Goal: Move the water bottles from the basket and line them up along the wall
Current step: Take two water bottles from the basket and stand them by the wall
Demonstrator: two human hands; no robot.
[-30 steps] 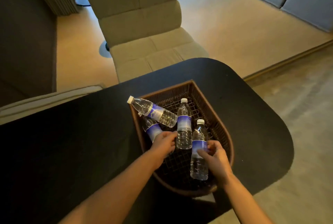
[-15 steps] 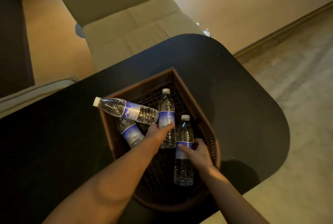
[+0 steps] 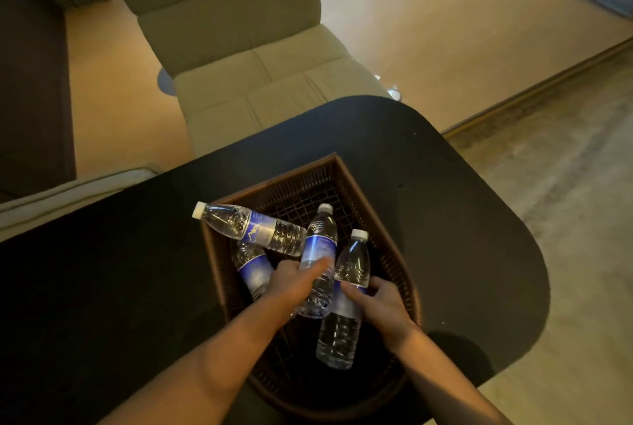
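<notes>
Hands dive into the brown woven basket (image 3: pixel 373 209) on the black tabletop (image 3: pixel 462 219): left hand (image 3: pixel 291 282) clasps the middle clear blue-labelled water bottle (image 3: pixel 318 253), right hand (image 3: pixel 380 301) wraps its neighbour (image 3: pixel 346 304), each grip around the label for a steady lift.

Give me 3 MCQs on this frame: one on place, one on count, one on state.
1. Where does the brown wicker basket sit?
A. on the black round-cornered table
B. on the beige padded chair
C. on the floor

2. How many clear plastic water bottles with blue labels are in view?
A. two
B. four
C. six

3. What is the right hand doing?
A. resting flat on the table
B. gripping a bottle at its label
C. holding a loose cap

Answers:
1 A: the dark tabletop shows all round the basket.
2 B: four bottles lie in the basket, one poking over its left rim.
3 B: its fingers wrap the rightmost bottle; the left hand grips the middle bottle.
</notes>
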